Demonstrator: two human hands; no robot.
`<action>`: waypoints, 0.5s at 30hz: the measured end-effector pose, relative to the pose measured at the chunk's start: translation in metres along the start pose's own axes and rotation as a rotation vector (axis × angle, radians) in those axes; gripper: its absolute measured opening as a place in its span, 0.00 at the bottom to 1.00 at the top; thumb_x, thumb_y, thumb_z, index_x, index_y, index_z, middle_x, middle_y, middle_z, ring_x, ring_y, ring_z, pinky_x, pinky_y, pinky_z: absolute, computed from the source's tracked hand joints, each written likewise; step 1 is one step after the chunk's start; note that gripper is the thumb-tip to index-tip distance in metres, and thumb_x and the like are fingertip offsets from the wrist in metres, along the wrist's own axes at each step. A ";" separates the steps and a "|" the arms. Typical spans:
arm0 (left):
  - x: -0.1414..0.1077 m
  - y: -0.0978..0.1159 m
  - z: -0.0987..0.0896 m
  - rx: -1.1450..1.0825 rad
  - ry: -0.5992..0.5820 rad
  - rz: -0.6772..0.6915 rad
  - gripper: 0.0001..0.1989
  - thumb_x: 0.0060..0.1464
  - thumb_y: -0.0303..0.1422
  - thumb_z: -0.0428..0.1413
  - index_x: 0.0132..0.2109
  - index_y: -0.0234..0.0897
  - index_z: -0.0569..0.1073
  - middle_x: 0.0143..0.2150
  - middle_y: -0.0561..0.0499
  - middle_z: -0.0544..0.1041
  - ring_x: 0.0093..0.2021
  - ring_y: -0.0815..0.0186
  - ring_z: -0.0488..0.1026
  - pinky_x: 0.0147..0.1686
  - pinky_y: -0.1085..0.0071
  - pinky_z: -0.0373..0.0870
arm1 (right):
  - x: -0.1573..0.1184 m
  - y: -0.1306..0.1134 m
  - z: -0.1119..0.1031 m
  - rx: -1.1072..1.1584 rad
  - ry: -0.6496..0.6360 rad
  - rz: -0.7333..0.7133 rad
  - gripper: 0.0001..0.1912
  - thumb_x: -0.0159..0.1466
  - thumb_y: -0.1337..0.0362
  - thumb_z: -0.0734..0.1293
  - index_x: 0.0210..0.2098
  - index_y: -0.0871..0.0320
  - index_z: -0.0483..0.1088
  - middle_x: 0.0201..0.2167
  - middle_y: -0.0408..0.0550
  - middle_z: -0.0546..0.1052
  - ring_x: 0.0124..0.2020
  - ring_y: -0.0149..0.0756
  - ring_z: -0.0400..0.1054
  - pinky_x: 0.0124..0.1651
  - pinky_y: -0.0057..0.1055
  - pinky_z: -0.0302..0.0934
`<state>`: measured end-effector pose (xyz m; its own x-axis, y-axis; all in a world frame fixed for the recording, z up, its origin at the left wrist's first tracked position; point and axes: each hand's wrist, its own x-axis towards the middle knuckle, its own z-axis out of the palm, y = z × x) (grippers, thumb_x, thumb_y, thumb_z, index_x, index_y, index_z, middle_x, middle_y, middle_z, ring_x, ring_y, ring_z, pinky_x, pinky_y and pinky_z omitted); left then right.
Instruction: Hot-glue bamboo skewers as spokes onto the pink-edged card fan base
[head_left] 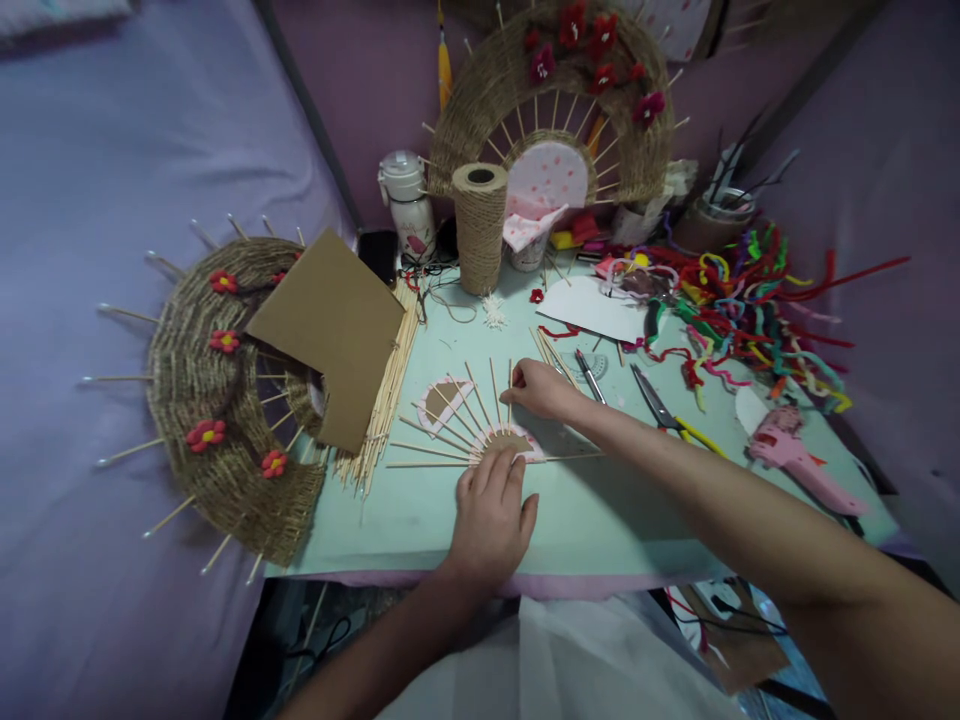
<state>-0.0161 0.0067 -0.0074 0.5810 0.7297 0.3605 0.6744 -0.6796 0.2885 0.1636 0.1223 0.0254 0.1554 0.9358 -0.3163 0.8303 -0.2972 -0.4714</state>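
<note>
On the pale green table, a small half-round cardboard piece (517, 440) with a pink patterned rim has several thin wooden sticks (431, 435) fanning out from it to the left and upward. My left hand (491, 515) lies over its lower edge, fingers flat and pressing down. Above it my right hand (544, 388) pinches a wooden stick (511, 368) near the upright middle of the fan. Beyond the left sticks rests a second half-round cardboard piece (444, 402) with the same rim.
A twine cone (480, 235) and a bottle (411, 210) stand behind. Twine-woven fans (202, 370) are at left and back, beside brown cardboard (330, 330) and a stick bundle (390, 375). Rightward lie scissors (660, 405), pipe cleaners (705, 320) and a pink glue gun (802, 460).
</note>
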 end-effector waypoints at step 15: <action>0.002 0.001 -0.002 -0.010 0.014 0.001 0.18 0.61 0.33 0.54 0.56 0.33 0.71 0.56 0.43 0.77 0.57 0.56 0.70 0.53 0.59 0.62 | 0.001 0.005 0.004 0.037 0.021 -0.031 0.10 0.56 0.62 0.72 0.29 0.55 0.66 0.28 0.43 0.74 0.29 0.32 0.64 0.29 0.27 0.51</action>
<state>-0.0150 0.0076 -0.0046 0.5751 0.7280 0.3731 0.6694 -0.6810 0.2969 0.1656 0.1210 0.0200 0.1418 0.9483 -0.2838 0.8148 -0.2746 -0.5105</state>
